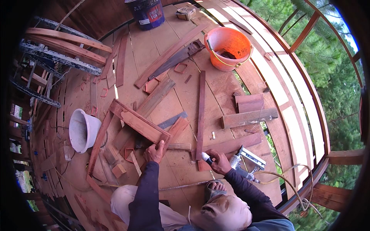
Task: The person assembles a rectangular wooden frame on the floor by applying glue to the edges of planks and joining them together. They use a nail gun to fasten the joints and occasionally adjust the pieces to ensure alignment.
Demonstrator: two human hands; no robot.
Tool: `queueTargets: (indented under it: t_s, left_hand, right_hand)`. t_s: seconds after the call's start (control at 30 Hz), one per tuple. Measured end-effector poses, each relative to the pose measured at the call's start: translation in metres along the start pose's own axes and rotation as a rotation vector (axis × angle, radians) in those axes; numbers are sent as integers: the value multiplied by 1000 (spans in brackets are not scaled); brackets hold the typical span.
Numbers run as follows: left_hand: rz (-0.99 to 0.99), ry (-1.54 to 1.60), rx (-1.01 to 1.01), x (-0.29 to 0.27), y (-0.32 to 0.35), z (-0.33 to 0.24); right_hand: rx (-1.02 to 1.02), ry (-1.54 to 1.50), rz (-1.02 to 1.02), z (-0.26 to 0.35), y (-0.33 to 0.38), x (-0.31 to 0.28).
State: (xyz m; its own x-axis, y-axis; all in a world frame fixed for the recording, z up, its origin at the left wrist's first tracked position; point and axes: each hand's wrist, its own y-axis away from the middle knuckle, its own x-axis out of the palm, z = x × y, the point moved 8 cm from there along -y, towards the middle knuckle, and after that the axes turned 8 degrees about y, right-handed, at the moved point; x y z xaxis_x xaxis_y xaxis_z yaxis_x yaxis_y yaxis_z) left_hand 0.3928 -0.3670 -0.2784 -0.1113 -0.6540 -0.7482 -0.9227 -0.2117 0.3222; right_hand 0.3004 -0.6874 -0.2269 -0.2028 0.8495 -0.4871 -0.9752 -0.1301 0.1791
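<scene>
Crouching over a floor of reddish wooden planks [181, 96], the person reaches both arms forward. The left hand [155, 152] is curled over the near corner of a flat reddish wooden board [139, 121], fingers closed on its edge; this board forms the top rail of a rough rectangular wooden frame [97, 148] lying flat on the floor. The right hand [219, 161] is closed around a small white-tipped marker or tube [205, 156], its tip pointing at the foot of a long thin wooden strip [200, 115] that runs away from the person. Just to the right of that hand lies a silver pneumatic nail gun [248, 159] with a yellowish air hose [293, 181] looping off toward the deck edge.

A grey metal square ruler [172, 120] lies just beyond the held board. To the left of the frame a white plastic bucket [83, 130] rests tipped on its side. Farther off stand an orange plastic bucket [228, 48] and a dark blue pail [146, 13], with a dark handsaw [177, 58] lying between them. Short red-brown offcuts [249, 111] sit to the right, near the curved railing [308, 92] with trees beyond.
</scene>
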Motion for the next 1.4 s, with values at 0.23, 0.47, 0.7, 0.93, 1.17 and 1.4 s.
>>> queueTargets:
  t_s: [0.23,0.47,0.7,0.93,1.17,1.4]
  left_hand:
    - [-2,108,1,-3,-10,11]
    - [-36,24,-22,-14,-5,-1]
    - [11,83,-105,-12,-5,10]
    - [-33,17,-109,-18,0,-1]
    - [-28,-16,-128,-30,-2,-10]
    - [-142,36,-86,-25,3,6]
  right_hand:
    - [-196,87,18,8,-60,2]
    - [-250,177,29,25,-141,-22]
    - [-319,253,-7,7,-244,-37]
    - [-387,307,-80,-32,-361,-55]
    - [-353,417,-115,-31,-413,-32]
    - [-698,878,-181,-41,-382,19]
